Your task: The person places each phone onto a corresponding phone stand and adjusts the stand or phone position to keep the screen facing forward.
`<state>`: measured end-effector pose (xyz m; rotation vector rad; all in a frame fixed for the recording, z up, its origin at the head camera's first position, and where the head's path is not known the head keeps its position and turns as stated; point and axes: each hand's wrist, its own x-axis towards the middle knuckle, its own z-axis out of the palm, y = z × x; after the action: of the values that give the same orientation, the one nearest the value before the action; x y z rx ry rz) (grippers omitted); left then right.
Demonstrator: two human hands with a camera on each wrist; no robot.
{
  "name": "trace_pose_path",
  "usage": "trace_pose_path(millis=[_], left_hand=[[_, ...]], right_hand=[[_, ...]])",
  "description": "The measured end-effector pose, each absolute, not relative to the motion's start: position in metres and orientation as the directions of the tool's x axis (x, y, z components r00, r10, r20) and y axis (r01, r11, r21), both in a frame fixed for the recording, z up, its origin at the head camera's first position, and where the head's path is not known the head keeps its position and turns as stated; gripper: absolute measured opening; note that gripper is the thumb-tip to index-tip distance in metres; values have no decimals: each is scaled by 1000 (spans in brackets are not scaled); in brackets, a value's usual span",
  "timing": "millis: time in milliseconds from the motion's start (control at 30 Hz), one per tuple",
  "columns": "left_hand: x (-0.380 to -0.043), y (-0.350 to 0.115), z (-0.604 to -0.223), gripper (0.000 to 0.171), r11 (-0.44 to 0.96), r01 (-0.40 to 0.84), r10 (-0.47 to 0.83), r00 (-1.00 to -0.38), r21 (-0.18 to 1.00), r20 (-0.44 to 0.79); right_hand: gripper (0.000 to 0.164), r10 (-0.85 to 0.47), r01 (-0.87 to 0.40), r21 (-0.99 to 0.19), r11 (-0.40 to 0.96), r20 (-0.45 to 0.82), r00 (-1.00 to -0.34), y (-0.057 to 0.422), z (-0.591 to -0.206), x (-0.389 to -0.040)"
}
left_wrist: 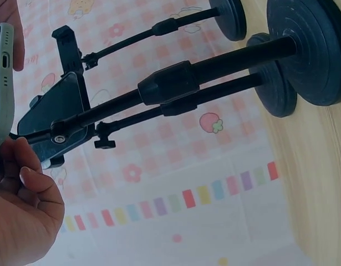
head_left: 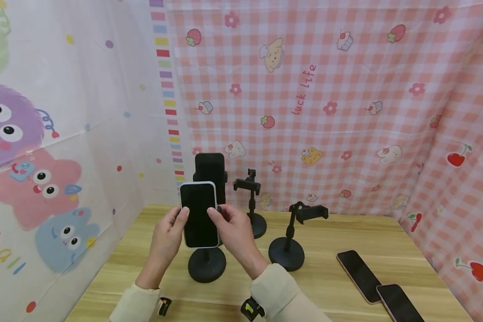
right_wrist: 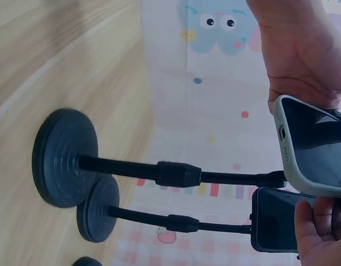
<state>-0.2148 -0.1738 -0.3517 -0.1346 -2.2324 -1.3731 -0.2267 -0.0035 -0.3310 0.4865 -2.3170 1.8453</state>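
Both hands hold a black-screened phone in a pale case upright, over the nearest black phone stand. My left hand grips its left edge with the thumb at the front. On the opposite edge, my right hand pinches it, thumb on the screen side. The right wrist view shows the phone's charging-port end beside the top of the stand's pole. Whether the stand's clamp grips this phone is hidden. Just behind, another phone stands upright in a holder.
Two more black stands with bare clamps, one farther back and one to the right, stand on the wooden table. Two dark phones, one touching or overlapping the other, lie at the right. Patterned cloth hangs around.
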Motion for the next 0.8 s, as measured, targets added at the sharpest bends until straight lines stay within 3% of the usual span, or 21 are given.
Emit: trace_pose_path(millis=[433,800], left_hand=[[-222,-180,-347,38,490,348,-130,-877,799,462],[-227,-185,-341,45,431,291,-101,-925,854,366]], right_hand=[[37,-188,-356,-897,263,315,-930,-4,-326,-229],[34,-119,-311,-888,338,287,-951,-10,-315,-227]])
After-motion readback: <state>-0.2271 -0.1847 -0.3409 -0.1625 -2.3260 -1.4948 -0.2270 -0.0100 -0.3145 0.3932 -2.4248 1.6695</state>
